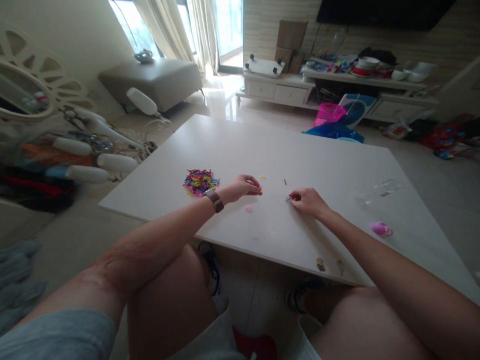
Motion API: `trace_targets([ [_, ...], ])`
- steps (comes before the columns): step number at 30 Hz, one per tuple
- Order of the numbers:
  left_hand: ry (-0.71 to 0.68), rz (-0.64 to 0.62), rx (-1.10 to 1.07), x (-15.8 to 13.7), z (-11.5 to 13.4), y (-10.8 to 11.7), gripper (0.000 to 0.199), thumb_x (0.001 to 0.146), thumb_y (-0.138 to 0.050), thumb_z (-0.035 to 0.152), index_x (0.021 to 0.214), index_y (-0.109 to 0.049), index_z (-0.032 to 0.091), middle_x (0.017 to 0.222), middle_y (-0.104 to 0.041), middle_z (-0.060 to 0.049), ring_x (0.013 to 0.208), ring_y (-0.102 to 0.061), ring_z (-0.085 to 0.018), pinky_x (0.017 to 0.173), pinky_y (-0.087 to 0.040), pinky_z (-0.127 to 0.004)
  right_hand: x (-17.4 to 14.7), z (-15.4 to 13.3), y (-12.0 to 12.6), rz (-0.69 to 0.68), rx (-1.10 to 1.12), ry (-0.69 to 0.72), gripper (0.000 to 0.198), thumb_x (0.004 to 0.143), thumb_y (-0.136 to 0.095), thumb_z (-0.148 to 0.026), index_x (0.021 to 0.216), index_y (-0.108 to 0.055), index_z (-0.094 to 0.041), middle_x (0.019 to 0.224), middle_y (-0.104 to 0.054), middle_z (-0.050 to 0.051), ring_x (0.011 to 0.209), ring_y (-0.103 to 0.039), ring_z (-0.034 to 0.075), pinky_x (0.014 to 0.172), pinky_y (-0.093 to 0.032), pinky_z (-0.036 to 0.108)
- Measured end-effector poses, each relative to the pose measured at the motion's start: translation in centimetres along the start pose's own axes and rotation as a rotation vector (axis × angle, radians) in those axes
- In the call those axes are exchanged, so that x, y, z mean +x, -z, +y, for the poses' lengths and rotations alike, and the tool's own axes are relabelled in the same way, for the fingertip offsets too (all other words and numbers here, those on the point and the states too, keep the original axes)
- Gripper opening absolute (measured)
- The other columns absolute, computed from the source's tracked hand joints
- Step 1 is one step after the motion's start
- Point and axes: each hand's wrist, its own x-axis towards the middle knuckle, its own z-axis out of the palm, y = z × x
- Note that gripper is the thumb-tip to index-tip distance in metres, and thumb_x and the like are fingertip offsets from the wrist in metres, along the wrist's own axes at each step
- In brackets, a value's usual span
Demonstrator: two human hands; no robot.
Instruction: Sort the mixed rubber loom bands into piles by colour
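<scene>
My left hand (244, 186), with a brown-strapped watch (214, 200) on the wrist, is closed in a pinch above the white table. A tiny pink piece (261, 187) shows at its fingertips. Opposite it, my right hand (306, 201) pinches a small blue piece (288, 199) close to the tabletop. Left of my left hand lies a heap of small multicoloured pieces (200, 181), too small to name. Around the hands lie a yellow piece (262, 176), a dark piece (285, 182) and a pink ring-like piece (248, 209).
The white table (232, 145) bears a purple-pink object (381, 229), a clear plastic container (390, 187) and a yellow cartoon figure (320, 264) near the front edge. Beyond stand a pink basket (330, 113) and a grey bench (153, 82). White padded stand arms (118, 163) are at left.
</scene>
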Motion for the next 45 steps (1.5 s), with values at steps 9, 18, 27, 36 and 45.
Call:
trace_targets([
  [9, -0.012, -0.003, 0.005, 0.1, -0.1, 0.1, 0.028, 0.064, -0.090, 0.010, 0.072, -0.064, 0.010, 0.079, -0.074, -0.011, 0.074, -0.074, -0.018, 0.086, -0.059, -0.035, 0.0, 0.0, 0.3, -0.011, -0.012, 0.010, 0.022, 0.081, -0.061, -0.017, 0.089, -0.081, -0.022, 0.086, -0.080, 0.004, 0.078, -0.072, 0.020, 0.073, -0.052, 0.028],
  [18, -0.010, -0.007, -0.002, 0.0, 0.0, 0.0, 0.026, 0.065, -0.089, 0.009, 0.072, -0.063, 0.009, 0.079, -0.073, -0.011, 0.074, -0.074, -0.018, 0.086, -0.059, -0.034, -0.1, 0.0, 0.3, 0.021, -0.008, -0.037, 0.016, 0.086, -0.063, -0.027, 0.088, -0.078, -0.021, 0.081, -0.078, 0.004, 0.074, -0.070, 0.019, 0.069, -0.049, 0.028],
  [27, -0.025, -0.009, 0.010, 0.1, -0.1, 0.2, 0.028, 0.063, -0.090, 0.011, 0.072, -0.063, 0.010, 0.078, -0.073, -0.010, 0.074, -0.073, -0.017, 0.087, -0.059, -0.034, 0.0, 0.4, 0.4, 0.038, -0.057, -0.040, 0.016, 0.085, -0.063, -0.032, 0.079, -0.075, -0.023, 0.078, -0.076, 0.003, 0.071, -0.067, 0.019, 0.065, -0.046, 0.029],
  [36, -0.037, 0.047, 0.009, 0.4, -0.1, 0.3, 0.026, 0.065, -0.090, 0.011, 0.075, -0.066, 0.009, 0.078, -0.073, -0.012, 0.074, -0.074, -0.018, 0.081, -0.058, -0.032, -0.1, -0.4, 0.7, 0.139, 0.000, -0.054, 0.013, 0.084, -0.061, -0.026, 0.077, -0.071, -0.021, 0.074, -0.074, 0.004, 0.069, -0.066, 0.020, 0.067, -0.046, 0.030],
  [45, -0.058, 0.087, -0.080, 0.7, 0.9, 1.3, 0.023, 0.067, -0.086, 0.004, 0.081, -0.068, 0.009, 0.082, -0.073, -0.008, 0.078, -0.074, -0.017, 0.090, -0.057, -0.031, -0.3, -3.3, 1.7, 0.225, 0.286, 0.083, 0.011, 0.081, -0.062, -0.025, 0.074, -0.069, -0.019, 0.076, -0.074, 0.005, 0.072, -0.068, 0.019, 0.071, -0.052, 0.031],
])
